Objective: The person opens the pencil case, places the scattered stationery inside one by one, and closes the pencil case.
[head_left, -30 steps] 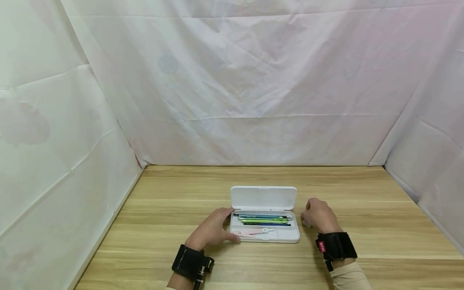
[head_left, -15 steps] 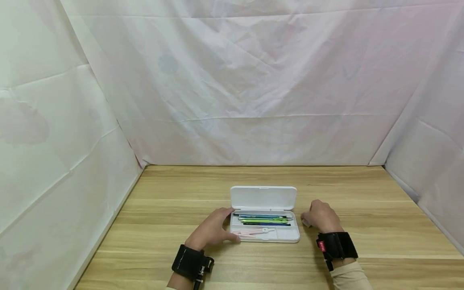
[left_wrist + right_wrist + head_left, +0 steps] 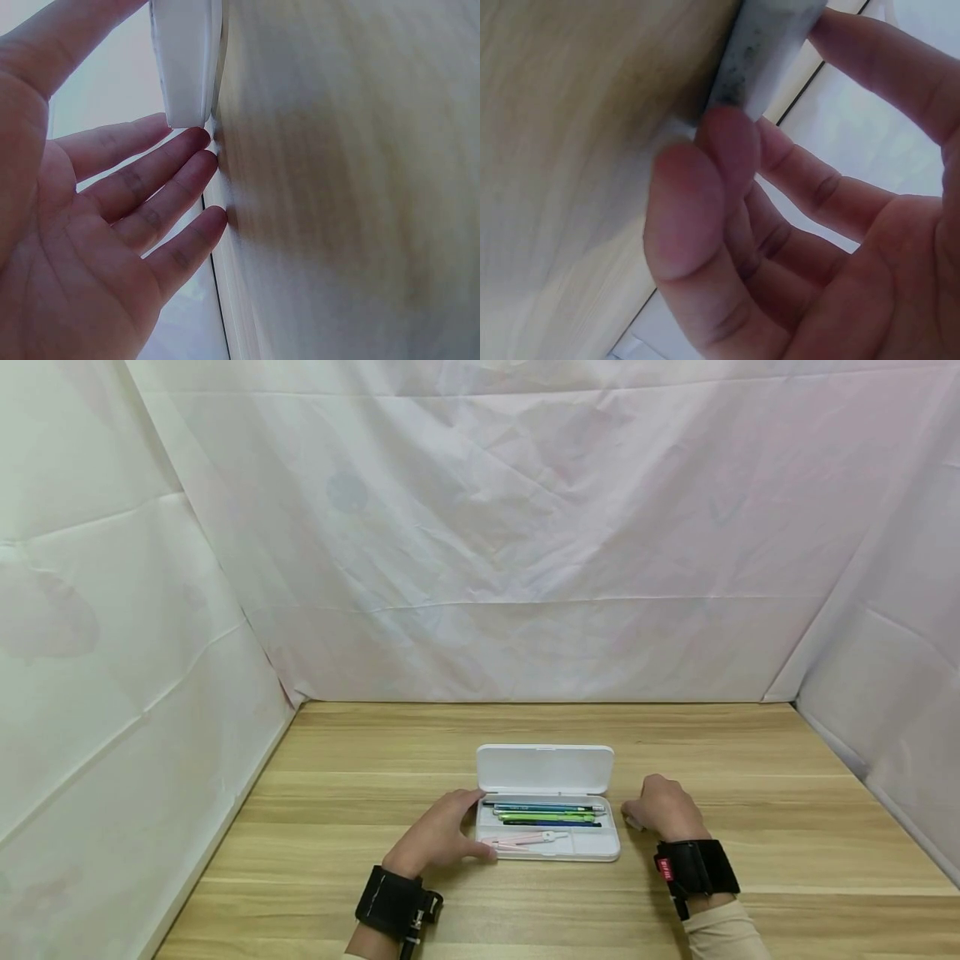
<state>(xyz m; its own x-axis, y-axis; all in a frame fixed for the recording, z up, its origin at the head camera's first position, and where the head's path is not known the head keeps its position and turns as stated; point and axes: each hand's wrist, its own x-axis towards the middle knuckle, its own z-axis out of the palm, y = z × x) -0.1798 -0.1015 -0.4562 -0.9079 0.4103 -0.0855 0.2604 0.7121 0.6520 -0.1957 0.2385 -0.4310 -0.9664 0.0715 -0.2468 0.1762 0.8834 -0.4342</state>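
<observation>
A white pencil case (image 3: 596,843) lies on the table with its lid (image 3: 545,768) standing up at the back. Inside are several blue, green and dark pens and pencils (image 3: 547,814). In the front compartment rests a pair of pink and white drawing compasses (image 3: 532,839). My left hand (image 3: 442,833) holds the case's left end, thumb at the front corner and fingers at the back. To the right of the case, apart from it, my right hand (image 3: 666,810) pinches a small whitish block with dark smudges, seemingly an eraser (image 3: 769,52); the fingers mostly hide it in the head view.
The wood-grain table (image 3: 375,752) is enclosed by a white cloth at the back (image 3: 525,527) and cloth sides at left (image 3: 112,693) and right (image 3: 900,652). Black straps with small devices sit on both wrists.
My right hand has shifted very slightly toward me, and its fingers have drawn in a little. The left hand and the pencil case have stayed in place.
</observation>
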